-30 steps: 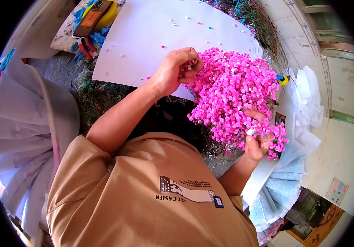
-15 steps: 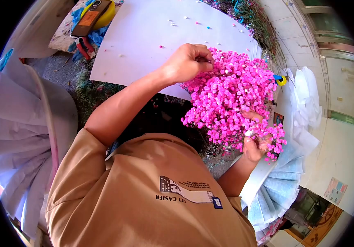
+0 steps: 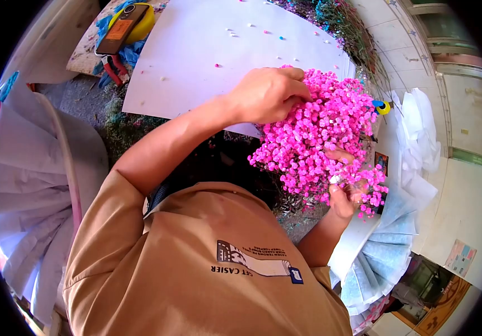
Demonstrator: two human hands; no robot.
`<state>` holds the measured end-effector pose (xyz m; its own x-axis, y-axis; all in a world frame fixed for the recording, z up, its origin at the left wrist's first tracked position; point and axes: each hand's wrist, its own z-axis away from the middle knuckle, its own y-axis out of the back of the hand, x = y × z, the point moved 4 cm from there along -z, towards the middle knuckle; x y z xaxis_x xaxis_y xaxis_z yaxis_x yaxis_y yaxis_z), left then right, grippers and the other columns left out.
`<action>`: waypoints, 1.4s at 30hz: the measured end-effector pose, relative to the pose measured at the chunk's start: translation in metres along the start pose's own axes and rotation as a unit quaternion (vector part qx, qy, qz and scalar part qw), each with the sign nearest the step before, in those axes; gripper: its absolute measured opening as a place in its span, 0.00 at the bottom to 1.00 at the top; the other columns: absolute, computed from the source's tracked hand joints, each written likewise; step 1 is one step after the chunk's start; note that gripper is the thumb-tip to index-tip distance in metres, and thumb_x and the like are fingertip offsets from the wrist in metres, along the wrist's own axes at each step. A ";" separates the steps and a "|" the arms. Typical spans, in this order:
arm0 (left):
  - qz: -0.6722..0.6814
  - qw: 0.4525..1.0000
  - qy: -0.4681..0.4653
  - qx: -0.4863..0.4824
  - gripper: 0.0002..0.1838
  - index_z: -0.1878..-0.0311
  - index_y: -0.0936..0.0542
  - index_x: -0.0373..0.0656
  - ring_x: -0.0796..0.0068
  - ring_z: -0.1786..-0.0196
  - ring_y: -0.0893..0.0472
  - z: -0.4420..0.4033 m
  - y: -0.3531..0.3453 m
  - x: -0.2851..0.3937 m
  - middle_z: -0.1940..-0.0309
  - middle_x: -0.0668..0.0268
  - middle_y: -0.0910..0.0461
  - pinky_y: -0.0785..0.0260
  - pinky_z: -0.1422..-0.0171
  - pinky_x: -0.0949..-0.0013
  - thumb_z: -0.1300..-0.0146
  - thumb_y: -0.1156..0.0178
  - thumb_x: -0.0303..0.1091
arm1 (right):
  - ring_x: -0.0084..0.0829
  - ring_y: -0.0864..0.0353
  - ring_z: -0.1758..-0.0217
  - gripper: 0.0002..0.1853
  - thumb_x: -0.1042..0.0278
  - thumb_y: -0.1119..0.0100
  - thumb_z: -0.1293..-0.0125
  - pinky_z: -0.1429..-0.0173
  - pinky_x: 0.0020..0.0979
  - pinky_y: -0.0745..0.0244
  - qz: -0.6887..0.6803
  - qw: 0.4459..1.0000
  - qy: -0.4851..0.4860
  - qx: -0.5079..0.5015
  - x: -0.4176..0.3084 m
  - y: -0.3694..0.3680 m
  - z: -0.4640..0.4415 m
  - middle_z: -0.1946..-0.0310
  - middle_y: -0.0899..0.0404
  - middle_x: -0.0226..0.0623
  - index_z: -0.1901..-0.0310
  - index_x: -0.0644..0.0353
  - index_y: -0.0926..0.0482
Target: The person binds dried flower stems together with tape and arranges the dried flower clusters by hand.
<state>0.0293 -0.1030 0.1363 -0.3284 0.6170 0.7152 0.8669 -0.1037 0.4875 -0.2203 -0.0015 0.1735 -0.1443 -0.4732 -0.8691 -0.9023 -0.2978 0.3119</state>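
A thick bunch of small pink flowers [image 3: 314,134] spreads in front of my chest, partly over a large white sheet [image 3: 196,61]. My right hand [image 3: 344,193] grips the bunch low on its right side, with blossoms showing between thumb and fingers. At the bunch's upper left edge, my left hand [image 3: 274,95] is closed, its curled fingertips among the blossoms; whatever they hold is hidden. Several loose white, pink and blue bits lie on the sheet.
A phone [image 3: 123,29] leans on a yellow object beside red-handled pliers [image 3: 115,70] at the upper left. Dried stems [image 3: 353,33] lie at the upper right. Wrapped bundles stand on the left [image 3: 28,168] and right [image 3: 384,257].
My left hand has moved right along the bunch's top edge, from turned up with bits in its fingers to knuckles up in the blossoms. My right hand has barely moved.
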 end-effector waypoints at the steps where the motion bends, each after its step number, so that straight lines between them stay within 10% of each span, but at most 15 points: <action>1: -0.019 0.999 0.004 -0.036 0.15 0.50 0.12 0.49 0.50 0.53 0.16 -0.005 -0.003 -0.006 0.57 0.59 0.16 0.23 0.49 0.51 0.40 0.37 0.31 | 0.60 0.26 0.33 0.30 0.69 0.39 0.51 0.24 0.59 0.40 0.003 1.000 -0.015 -0.003 -0.001 -0.001 -0.001 0.44 0.21 0.66 0.41 0.63 0.22; 13: -0.084 0.975 -0.032 -0.201 0.12 0.58 0.17 0.42 0.50 0.50 0.17 -0.017 -0.002 -0.004 0.55 0.58 0.18 0.24 0.50 0.48 0.47 0.40 0.28 | 0.56 0.24 0.36 0.28 0.64 0.39 0.48 0.27 0.55 0.35 0.014 0.999 -0.039 0.002 -0.006 -0.006 -0.003 0.46 0.20 0.60 0.45 0.69 0.21; 42: -0.127 0.959 -0.127 -0.221 0.05 0.70 0.21 0.37 0.46 0.60 0.16 -0.007 0.011 0.021 0.65 0.55 0.18 0.23 0.60 0.47 0.49 0.38 0.28 | 0.53 0.23 0.35 0.28 0.68 0.39 0.48 0.27 0.51 0.34 0.015 0.998 -0.054 -0.017 -0.012 -0.007 -0.004 0.45 0.19 0.58 0.44 0.74 0.23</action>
<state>0.0293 -0.0966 0.1598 -0.3569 0.8308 0.4270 0.5090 -0.2103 0.8347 -0.2102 0.0033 0.1832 -0.2162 -0.3911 -0.8946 -0.8829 -0.3129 0.3501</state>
